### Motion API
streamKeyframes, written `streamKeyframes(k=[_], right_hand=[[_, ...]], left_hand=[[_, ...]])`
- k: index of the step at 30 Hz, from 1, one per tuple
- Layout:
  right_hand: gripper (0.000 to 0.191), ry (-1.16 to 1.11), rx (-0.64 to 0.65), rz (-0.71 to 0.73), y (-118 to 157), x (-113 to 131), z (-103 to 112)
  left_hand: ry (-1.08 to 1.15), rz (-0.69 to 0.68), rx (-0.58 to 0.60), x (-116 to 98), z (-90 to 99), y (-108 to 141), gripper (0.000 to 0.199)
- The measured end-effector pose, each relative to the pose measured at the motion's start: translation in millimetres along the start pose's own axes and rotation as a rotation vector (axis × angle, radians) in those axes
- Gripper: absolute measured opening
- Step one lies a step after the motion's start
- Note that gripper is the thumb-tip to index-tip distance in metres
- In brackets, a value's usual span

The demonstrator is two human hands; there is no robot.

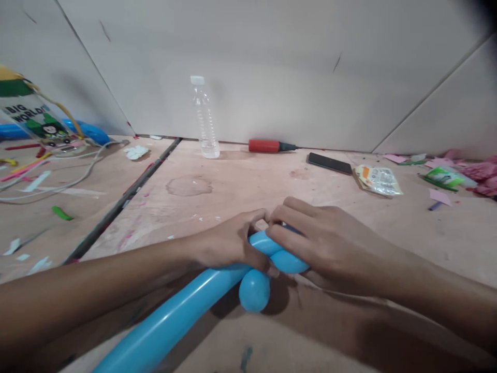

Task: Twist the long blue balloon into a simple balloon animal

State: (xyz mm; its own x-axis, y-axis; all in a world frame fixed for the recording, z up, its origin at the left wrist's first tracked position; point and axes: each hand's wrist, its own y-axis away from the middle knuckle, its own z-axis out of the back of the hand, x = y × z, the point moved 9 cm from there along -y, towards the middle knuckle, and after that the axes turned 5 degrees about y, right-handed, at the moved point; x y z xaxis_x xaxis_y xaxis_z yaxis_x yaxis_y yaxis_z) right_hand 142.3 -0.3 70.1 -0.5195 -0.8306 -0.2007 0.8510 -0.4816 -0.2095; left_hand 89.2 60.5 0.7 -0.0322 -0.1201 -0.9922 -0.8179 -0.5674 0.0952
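Observation:
A long blue modelling balloon (182, 305) runs from the bottom edge up to both hands near the middle of the view. Close to its upper end it is twisted into short segments, and one round bubble hangs below my left hand. My left hand (236, 241) is closed round the balloon at the twist, its thumb and fingers on either side. Over the folded segments lies my right hand (314, 238), fingers curled round them. The far ends of these segments are hidden under my right hand.
Along the wall stand a clear plastic bottle (205, 124), a red hand pump (267, 146) and a black phone (330, 163). A plastic packet (378, 180) lies to the right. At left are a printed drink container (42, 122), a white cable (87, 171) and scraps. A dark gap (124, 197) splits the boards.

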Motion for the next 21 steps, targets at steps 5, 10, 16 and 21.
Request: streamKeyframes(k=[5, 10, 16, 21], right_hand=[[0.016, 0.078, -0.052, -0.091, 3.1, -6.6, 0.5], [0.032, 0.118, -0.096, -0.134, 7.1, -7.4, -5.0], [0.010, -0.078, -0.108, -0.248, 13.1, -16.0, -12.5], [0.015, -0.506, -0.027, -0.578, 15.3, -34.7, -31.4]], left_hand=[[-0.079, 0.041, -0.065, 3.7, 6.8, 2.1, 0.038], [-0.154, 0.075, -0.093, 1.1, 3.3, 10.5, 0.035], [-0.488, 0.082, -0.025, -17.1, 1.7, 22.6, 0.047], [-1.149, -0.072, -0.153, -34.9, -9.1, 30.4, 0.053]])
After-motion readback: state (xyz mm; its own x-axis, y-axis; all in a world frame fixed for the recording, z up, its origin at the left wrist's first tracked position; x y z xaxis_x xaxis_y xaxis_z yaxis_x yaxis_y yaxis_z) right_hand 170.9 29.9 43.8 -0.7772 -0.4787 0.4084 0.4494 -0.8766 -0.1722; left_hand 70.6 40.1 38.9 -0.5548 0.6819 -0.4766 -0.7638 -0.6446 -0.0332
